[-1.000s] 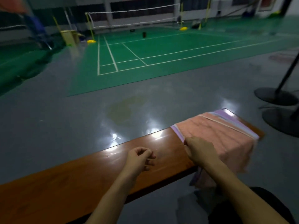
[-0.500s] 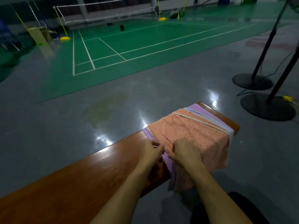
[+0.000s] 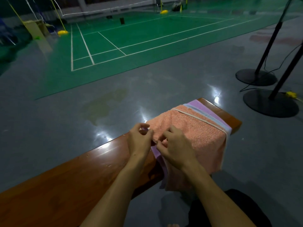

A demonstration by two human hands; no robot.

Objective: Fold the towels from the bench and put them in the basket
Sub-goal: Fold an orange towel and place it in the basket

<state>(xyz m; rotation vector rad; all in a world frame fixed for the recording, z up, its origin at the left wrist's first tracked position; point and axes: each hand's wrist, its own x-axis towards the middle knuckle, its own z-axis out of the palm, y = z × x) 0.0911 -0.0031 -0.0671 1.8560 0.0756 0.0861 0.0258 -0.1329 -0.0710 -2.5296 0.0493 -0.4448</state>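
Observation:
A stack of towels lies draped over the right end of the wooden bench (image 3: 78,174). The orange towel (image 3: 196,131) is on top, with a light blue towel (image 3: 218,120) and a purple towel (image 3: 201,106) showing under it along the far side. The purple edge also hangs down at the near left. My left hand (image 3: 139,141) pinches the orange towel's left edge. My right hand (image 3: 177,148), beside it, pinches the same edge nearer the bench's front. No basket is in view.
Two black pole stands with round bases (image 3: 270,102) and a cable stand on the grey floor to the right. A green badminton court (image 3: 131,38) with a net lies beyond. My dark-clothed leg (image 3: 229,210) is at the bottom right.
My left hand came from the bare bench across to the towel stack and took hold of the orange edge next to my right hand. The view shifted closer and to the right.

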